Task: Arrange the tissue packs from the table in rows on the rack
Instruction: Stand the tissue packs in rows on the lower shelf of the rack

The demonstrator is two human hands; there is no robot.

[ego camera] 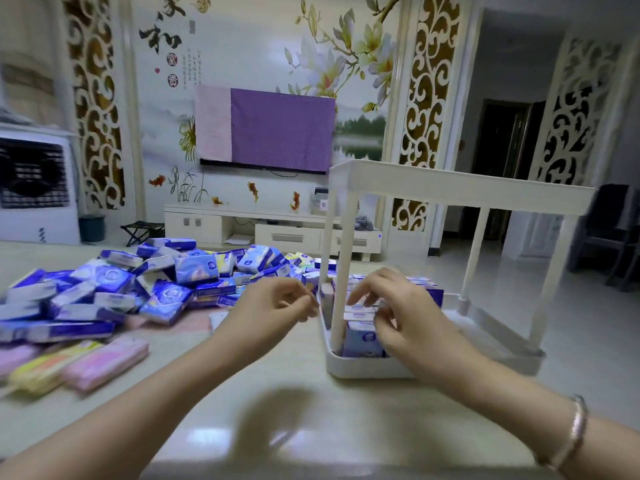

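Observation:
A big heap of blue and purple tissue packs (149,282) covers the left and middle of the table. The white two-tier rack (367,367) stands on the table at the right; several packs (362,336) stand on edge in a row in its lower tray. My right hand (394,306) reaches into the lower tray, its curled fingers touching the tops of the front packs. Whether it grips one I cannot tell, as the view is blurred. My left hand (273,306) hovers just left of the rack's front post, fingers loosely curled, holding nothing.
Pink and yellow tissue packs (79,365) lie at the table's near left edge. The rack's upper shelf (460,188) hangs over the tray on thin posts. Behind the table are a white TV cabinet (270,230) and a covered screen.

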